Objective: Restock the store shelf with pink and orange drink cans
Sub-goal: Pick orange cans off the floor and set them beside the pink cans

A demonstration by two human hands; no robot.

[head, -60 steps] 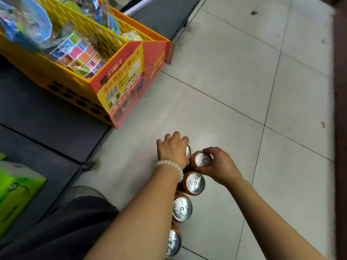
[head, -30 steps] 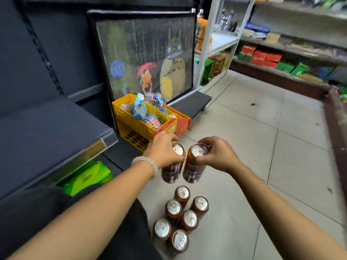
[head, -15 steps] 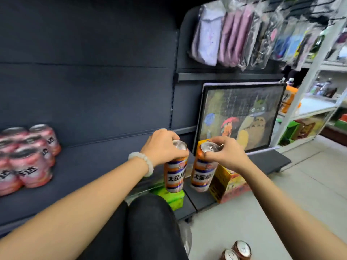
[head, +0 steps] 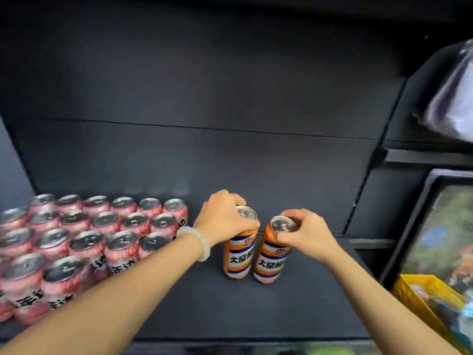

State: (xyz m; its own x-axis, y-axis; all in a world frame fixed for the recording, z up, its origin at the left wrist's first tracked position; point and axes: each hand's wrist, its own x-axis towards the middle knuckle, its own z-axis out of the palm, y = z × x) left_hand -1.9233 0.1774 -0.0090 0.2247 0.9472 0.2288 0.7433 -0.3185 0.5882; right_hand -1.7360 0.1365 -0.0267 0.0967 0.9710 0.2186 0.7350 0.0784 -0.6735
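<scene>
Two tall orange cans with white and blue bands stand side by side over the dark shelf (head: 294, 311). My left hand (head: 225, 216) grips the top rim of the left orange can (head: 239, 257). My right hand (head: 304, 233) grips the top of the right orange can (head: 271, 262). Whether the can bottoms touch the shelf I cannot tell. Several pink cans (head: 84, 242) stand packed in rows on the shelf's left half, just left of my left wrist.
The dark back panel (head: 230, 149) rises behind the shelf. At the right stand a framed picture (head: 445, 231) and a yellow basket (head: 422, 295) of small goods. A plastic-wrapped item (head: 453, 98) hangs at the upper right.
Both hands lifted an orange can each off the floor and carried them up and left onto the shelf level, beside the pink cans. The view swung from the floor to the shelf.
</scene>
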